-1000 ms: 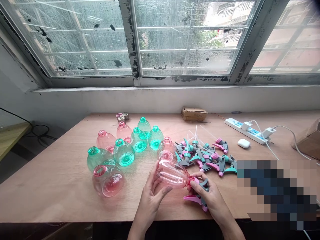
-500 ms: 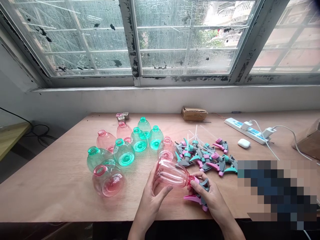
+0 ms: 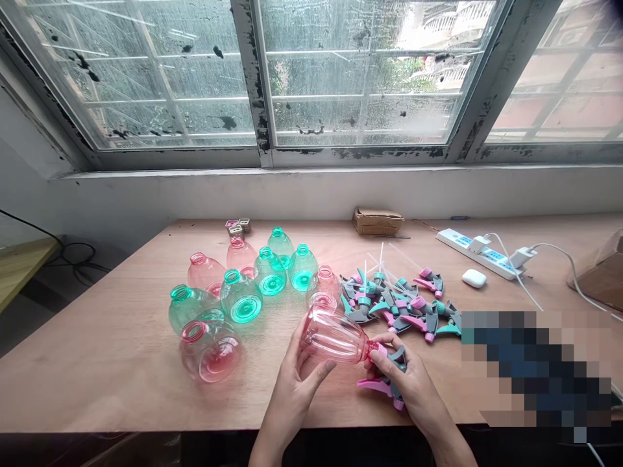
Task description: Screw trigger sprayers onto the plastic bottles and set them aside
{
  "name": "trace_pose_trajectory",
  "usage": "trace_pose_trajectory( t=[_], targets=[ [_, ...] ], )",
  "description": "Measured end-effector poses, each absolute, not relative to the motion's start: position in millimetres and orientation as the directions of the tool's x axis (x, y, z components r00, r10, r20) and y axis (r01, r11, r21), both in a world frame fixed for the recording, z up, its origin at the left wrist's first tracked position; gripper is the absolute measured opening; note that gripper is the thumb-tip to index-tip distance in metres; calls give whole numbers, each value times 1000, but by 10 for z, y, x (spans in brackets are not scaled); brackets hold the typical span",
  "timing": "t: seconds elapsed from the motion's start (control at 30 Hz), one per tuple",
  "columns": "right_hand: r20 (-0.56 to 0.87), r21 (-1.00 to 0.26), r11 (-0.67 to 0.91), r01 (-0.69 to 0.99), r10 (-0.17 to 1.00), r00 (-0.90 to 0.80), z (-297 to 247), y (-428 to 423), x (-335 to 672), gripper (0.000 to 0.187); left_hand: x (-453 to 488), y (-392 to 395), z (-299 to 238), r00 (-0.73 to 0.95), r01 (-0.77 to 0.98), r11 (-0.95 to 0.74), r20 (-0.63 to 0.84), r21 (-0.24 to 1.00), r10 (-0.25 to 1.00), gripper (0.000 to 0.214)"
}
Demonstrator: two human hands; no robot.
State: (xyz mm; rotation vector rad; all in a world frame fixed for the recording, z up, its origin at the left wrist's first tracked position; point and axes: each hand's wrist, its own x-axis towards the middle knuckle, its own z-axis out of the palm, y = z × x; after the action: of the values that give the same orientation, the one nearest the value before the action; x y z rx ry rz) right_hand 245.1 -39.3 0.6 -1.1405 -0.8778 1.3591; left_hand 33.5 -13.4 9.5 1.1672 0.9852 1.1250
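Across the wooden table, clear pink and green bottles are sitting in a cluster left of a heap of trigger sprayers. Near the front edge, the left hand is wrapping around a tilted pink bottle, while the right hand is clamping the pink-and-grey sprayer head at its neck.

Both hands, the left hand and the right hand, are bare, without gloves, rings or watch. The forearms are bare also, no sleeves visible.
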Motion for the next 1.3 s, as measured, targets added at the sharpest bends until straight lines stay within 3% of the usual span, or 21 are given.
trace_pose_trajectory(
  t=[1.3],
  targets=[
    [-175,-940,-153,-305,984,47,45,-401,2449,45,307,-119,73,170,-123,-22,43,992,985,79]
  ],
)
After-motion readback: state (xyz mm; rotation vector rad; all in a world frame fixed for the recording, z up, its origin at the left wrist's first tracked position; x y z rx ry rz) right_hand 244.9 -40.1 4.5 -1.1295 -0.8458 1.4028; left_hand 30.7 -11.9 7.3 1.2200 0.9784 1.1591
